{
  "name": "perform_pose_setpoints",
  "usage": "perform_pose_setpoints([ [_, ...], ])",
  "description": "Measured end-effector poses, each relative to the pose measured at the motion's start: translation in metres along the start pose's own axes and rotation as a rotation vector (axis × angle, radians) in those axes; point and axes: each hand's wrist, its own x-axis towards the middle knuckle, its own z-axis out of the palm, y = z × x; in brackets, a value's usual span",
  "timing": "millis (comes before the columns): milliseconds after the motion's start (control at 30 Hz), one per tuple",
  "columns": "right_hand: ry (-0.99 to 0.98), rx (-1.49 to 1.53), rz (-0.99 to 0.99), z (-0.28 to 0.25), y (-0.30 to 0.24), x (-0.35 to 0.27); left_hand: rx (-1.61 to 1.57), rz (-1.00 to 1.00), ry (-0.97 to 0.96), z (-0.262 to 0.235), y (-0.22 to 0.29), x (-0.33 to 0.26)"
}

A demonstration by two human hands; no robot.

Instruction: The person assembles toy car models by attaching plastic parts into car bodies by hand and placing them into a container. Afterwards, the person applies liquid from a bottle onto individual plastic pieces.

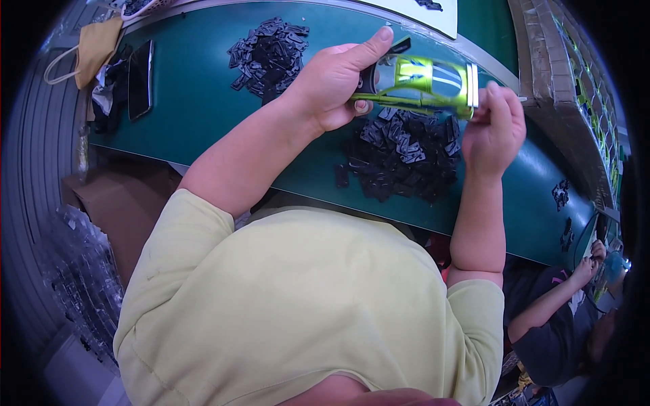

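My left hand (328,84) is closed round one end of a yellow-green toy car body (413,81) with see-through windows, held tilted above the table. Its thumb points up, beside a small black plastic piece (401,46) at the shell's upper edge. At the shell's other end, my right hand (500,128) has its fingers pinched together against or just beside the pale rim. Whatever lies between those fingertips is hidden. Below the shell lies a loose heap of small black plastic parts (406,155).
A second heap of black parts (271,57) lies farther left on the green table (196,88). A phone (141,80) and a yellow face mask (98,51) are at the left. Cardboard (542,61) walls the right edge. A co-worker's arm (552,304) shows at lower right.
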Motion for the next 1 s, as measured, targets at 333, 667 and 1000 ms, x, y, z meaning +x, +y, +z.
perform_pose_setpoints([
  [333, -0.389, -0.933, -0.753, 0.042, -0.004, -0.022, 0.161, 0.166, 0.09, 0.001, -0.003, -0.004],
  [667, -0.347, -1.0, -0.807, 0.042, -0.006, -0.022, 0.136, 0.198, 0.171, 0.008, -0.003, -0.006],
  [1000, -0.384, -1.059, -0.642, 0.047, -0.001, -0.025, 0.173, 0.262, 0.232, 0.006, -0.008, -0.004],
])
